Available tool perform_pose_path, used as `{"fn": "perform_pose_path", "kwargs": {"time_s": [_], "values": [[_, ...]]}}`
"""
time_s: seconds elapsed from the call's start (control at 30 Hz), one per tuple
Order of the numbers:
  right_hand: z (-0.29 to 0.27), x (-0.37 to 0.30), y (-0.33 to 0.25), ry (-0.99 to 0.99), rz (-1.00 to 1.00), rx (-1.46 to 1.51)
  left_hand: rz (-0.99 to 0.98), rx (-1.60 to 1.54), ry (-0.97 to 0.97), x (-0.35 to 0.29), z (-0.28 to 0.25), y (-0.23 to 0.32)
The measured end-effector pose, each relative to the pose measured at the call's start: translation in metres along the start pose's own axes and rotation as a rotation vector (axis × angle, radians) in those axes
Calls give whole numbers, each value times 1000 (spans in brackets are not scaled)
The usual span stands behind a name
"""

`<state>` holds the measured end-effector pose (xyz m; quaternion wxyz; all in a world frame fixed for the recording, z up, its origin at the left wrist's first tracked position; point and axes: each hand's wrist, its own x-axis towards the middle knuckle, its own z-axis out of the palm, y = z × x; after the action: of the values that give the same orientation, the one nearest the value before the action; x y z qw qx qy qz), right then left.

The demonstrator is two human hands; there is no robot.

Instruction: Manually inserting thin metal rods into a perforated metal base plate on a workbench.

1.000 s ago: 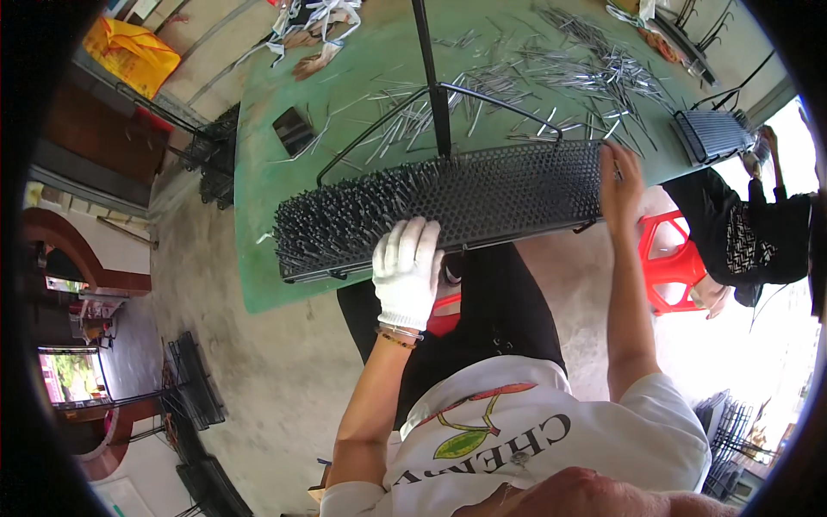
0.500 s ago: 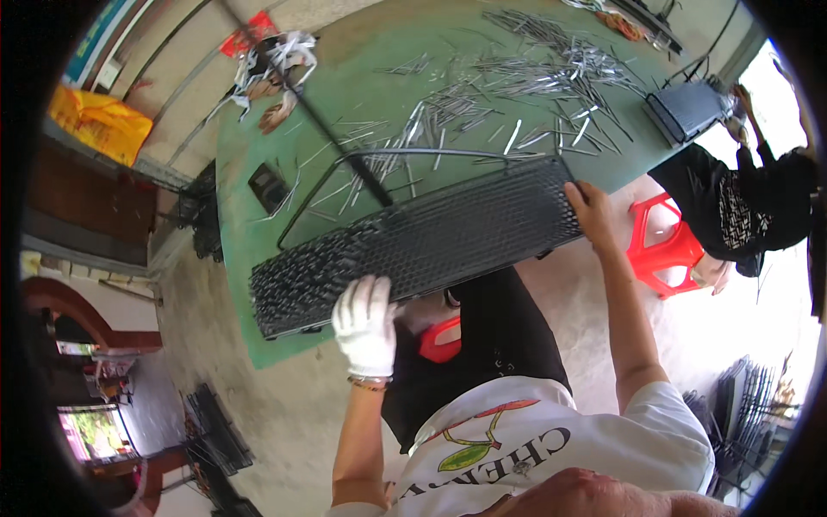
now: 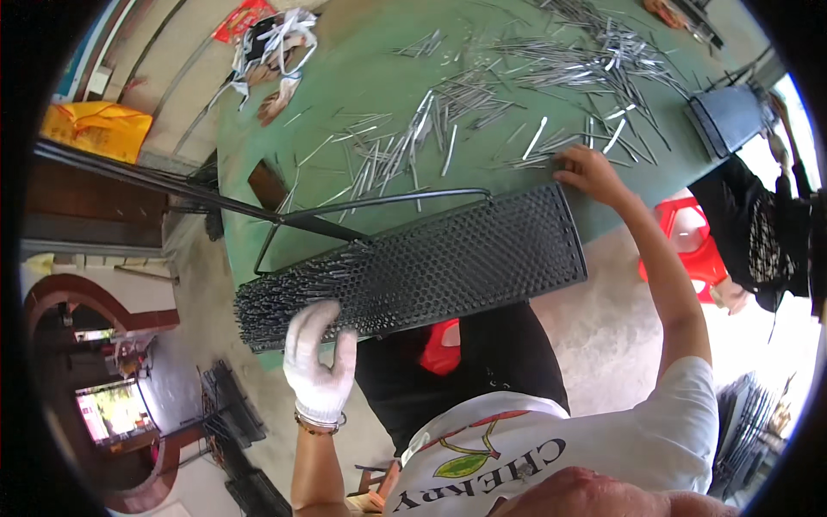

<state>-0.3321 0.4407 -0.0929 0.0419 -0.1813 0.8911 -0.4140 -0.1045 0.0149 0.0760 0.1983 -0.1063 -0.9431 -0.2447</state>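
Black perforated rack (image 3: 482,258) lies slantwise across the near edge of the counter (image 3: 370,65), overhanging the lap, apparently so both hands reach its face. Left end is crowded with dark rods (image 3: 289,302); right part shows bare holes. Gloved left hand (image 3: 320,362): fingers and thumb spread, cupped at the rack's near edge, perhaps to steady it; contact unclear. Bare right hand (image 3: 590,172): fingers curled beyond the far right corner, beside loose metal strips (image 3: 534,142); cannot tell if pinching one. Strips lie scattered on the far side, so the rack sits between them and the body. A long dark bar (image 3: 189,186) and a bent wire frame (image 3: 388,201) stand in the way at far left. Co-worker (image 3: 758,224) at right, by a red stool (image 3: 693,246).
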Motion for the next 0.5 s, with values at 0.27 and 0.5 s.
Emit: {"fn": "perform_pose_path", "kwargs": {"time_s": [0.27,0.5], "values": [[34,153,9,54,-411,-286,-150,13,-261,208,101,23],[28,140,5,164,-192,-216,-609,495,-825,316,185,-91]]}}
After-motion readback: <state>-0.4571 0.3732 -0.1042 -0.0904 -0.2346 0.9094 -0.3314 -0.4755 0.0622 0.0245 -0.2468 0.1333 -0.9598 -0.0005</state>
